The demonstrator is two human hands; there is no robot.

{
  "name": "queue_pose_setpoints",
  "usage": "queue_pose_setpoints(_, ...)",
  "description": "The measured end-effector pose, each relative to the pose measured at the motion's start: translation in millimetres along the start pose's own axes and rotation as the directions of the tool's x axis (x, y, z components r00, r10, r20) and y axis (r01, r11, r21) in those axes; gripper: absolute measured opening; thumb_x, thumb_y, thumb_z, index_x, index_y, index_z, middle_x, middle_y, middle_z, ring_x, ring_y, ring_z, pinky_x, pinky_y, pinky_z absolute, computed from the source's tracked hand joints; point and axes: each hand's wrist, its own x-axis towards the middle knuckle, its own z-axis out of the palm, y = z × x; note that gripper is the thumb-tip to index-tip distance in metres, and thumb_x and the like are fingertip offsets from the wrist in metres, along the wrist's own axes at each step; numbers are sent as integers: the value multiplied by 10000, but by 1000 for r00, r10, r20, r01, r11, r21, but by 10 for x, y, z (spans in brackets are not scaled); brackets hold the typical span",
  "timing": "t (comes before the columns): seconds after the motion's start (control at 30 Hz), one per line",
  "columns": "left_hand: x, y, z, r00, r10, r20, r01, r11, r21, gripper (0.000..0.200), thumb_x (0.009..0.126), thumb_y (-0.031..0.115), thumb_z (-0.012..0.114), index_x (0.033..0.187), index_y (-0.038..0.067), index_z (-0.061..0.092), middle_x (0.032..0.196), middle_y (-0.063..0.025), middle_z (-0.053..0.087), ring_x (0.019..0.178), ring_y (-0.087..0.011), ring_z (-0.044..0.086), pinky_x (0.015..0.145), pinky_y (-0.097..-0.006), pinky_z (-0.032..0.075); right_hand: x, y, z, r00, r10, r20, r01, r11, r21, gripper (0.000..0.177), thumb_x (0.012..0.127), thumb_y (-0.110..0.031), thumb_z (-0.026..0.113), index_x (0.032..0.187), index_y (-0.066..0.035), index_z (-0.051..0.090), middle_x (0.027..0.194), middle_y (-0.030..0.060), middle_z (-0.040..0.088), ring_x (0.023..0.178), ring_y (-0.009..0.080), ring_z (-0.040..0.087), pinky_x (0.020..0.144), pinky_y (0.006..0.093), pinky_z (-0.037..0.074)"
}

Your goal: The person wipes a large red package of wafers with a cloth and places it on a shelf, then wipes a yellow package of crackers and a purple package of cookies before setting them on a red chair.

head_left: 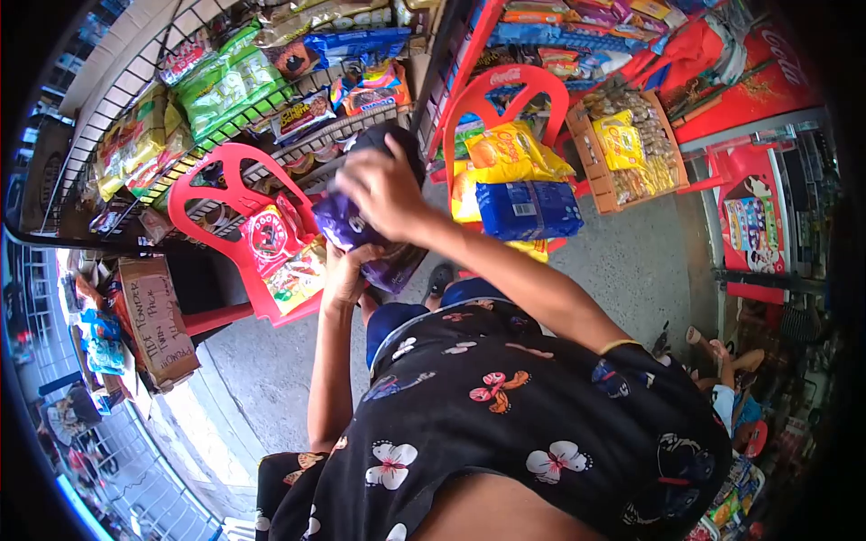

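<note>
A purple package [338, 220] is held up in front of me, between the two red chairs. My left hand [347, 268] grips its lower edge, with the thumb across the front. Above it, my right hand [383, 185] is raised over the upper part of the package, its fingers spread and blurred by motion. Behind the hands a dark rounded thing [397, 142] shows; I cannot make out what it is. On the left red chair [194, 194] lie a red round-printed pack [269, 236] and a green and white pack [298, 278].
The right red chair [564, 101] bears yellow packs [510, 151] and a blue pack [528, 211]. Beside it stands a box [604, 194] of small packets. A wire rack [230, 126] of snacks is at upper left, a cardboard box [155, 316] at left. Another person's arm [747, 361] shows at right.
</note>
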Motion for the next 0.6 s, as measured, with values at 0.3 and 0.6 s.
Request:
queue_pose_setpoints(0.3,-73,81,282,972,199,-128,-209,976,-67,436,650,-88,640,1072,0,573,915,-77,655,835,-188,640,778,-309,525,157,65,-132,970,88,-226,-63,991,114,204,912,-180,533,907,-15,652,896,128,660,922,302,620,1046,465,300)
queue_pose_setpoints(0.6,-258,168,325,948,214,-234,-201,976,78,543,584,-59,688,1106,21,562,989,-33,636,875,-153,603,789,-302,512,268,541,-88,934,311,-173,-280,943,182,352,974,-276,466,887,21,633,771,140,641,673,206,584,664,358,454)
